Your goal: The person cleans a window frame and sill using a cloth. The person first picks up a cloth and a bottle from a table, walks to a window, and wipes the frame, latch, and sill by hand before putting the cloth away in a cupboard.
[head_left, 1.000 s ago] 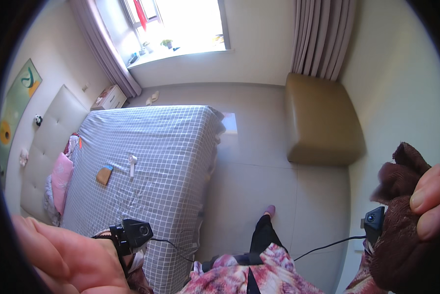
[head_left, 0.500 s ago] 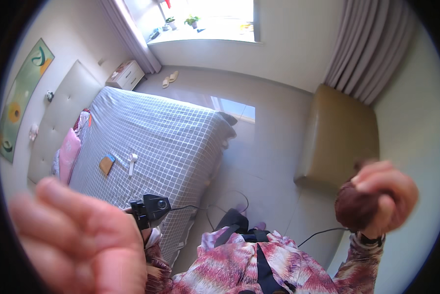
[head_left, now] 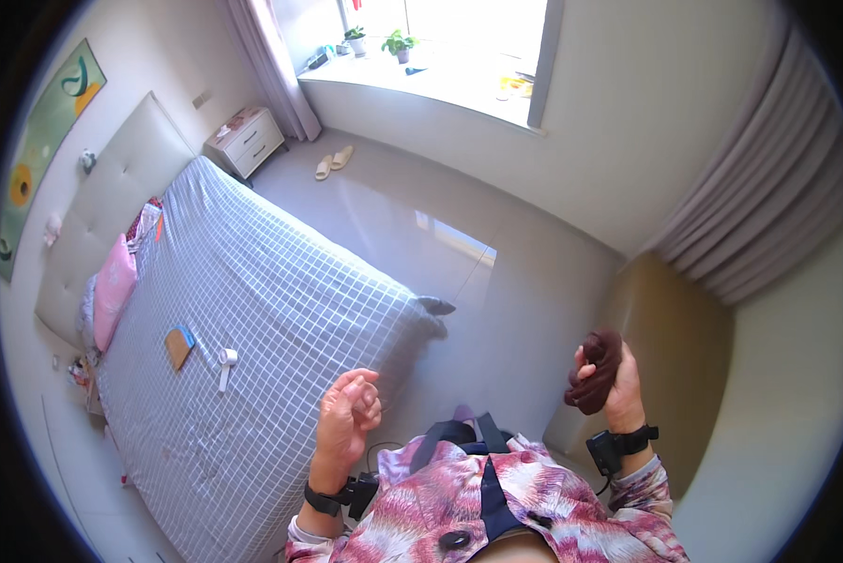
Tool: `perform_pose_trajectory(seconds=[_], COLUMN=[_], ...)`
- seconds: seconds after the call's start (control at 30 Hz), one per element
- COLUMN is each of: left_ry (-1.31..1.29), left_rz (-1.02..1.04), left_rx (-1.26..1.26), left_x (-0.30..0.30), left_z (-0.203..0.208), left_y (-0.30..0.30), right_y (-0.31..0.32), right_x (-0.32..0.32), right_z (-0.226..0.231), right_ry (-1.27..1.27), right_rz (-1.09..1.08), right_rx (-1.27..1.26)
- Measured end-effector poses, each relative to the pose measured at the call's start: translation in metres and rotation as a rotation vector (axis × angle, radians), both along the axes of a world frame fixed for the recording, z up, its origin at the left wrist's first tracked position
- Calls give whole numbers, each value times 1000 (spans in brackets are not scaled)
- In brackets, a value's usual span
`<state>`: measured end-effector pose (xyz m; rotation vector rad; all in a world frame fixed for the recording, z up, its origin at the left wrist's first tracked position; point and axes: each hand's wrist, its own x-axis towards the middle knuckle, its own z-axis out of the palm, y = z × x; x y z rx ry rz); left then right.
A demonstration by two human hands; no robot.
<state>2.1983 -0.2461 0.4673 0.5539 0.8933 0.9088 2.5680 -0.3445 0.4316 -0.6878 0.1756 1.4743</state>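
Observation:
My right hand [head_left: 624, 385] grips a bunched dark brown cloth [head_left: 594, 372], its fingers wrapped round the soft folds; what kind of cloth it is does not show. My left hand [head_left: 348, 418] is raised over the near edge of the bed, its fingers curled in with nothing visible in them. Each wrist wears a black strap with a small box. Beneath the left hand spreads a grey bedspread with a white grid [head_left: 281, 281]. On it lie a white lint roller [head_left: 228, 358] and a flat brown and blue object [head_left: 179, 348].
A brown padded bench [head_left: 670, 366] stands at my right, below a grey curtain [head_left: 768, 178]. Pink pillow [head_left: 114, 291] leans by the headboard. Beyond the bed are a white nightstand [head_left: 245, 143], slippers [head_left: 335, 162] and a windowsill with potted plants [head_left: 399, 45].
Both hands have come down and inward, nearer my body. The left hand's spread fingers have curled in. The right hand still holds the brown cloth, and the view has turned.

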Motion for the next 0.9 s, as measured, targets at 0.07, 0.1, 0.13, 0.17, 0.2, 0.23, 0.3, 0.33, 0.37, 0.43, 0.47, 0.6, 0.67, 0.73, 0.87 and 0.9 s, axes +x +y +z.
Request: perform_pose_trajectory(seconds=[0.07,0.1,0.13,0.17,0.2,0.23,0.3,0.33,0.37,0.43,0.47,0.6,0.67,0.73,0.87,0.9], left_ry=[16,31,23,29,28,27,21,39,57,38,19,-7,73,90,129,125], left_rz=[9,7,-15,7,-10,-27,15,58,102,159,194,282,310,378,516,539], left_rx=[-42,-76,-61,-57,-48,-40,-26,-41,-56,-58,-63,-82,-41,-41,-77,-86], left_x=[19,31,39,45,55,64,81,90,100,112,120,147,154,157,157,156], left_z=[5,9,10,10,7,5,0,-3,-7,-17,-20,-5,2,6,-2,-5], left_y=[34,52,70,86,105,123,154,170,185,213,223,277,302,322,362,373], right_y=[48,72,92,111,130,150,190,212,236,285,309,423,474,528,631,659], right_x=[13,21,32,39,48,58,81,89,99,120,132,160,166,168,137,137], right_z=[11,14,14,15,15,14,-2,-6,-7,-6,-8,16,23,29,43,35], right_ry=[-22,-45,-63,-56,-95,-135,-62,-34,-6,-74,-86,-118,-170,-182,-129,-76], right_rz=[-56,-122,-84,-62,-14,35,115,167,219,265,309,452,525,586,527,641], right_rx=[-29,-50,15,20,15,11,-32,8,48,45,97,89,155,174,103,140])
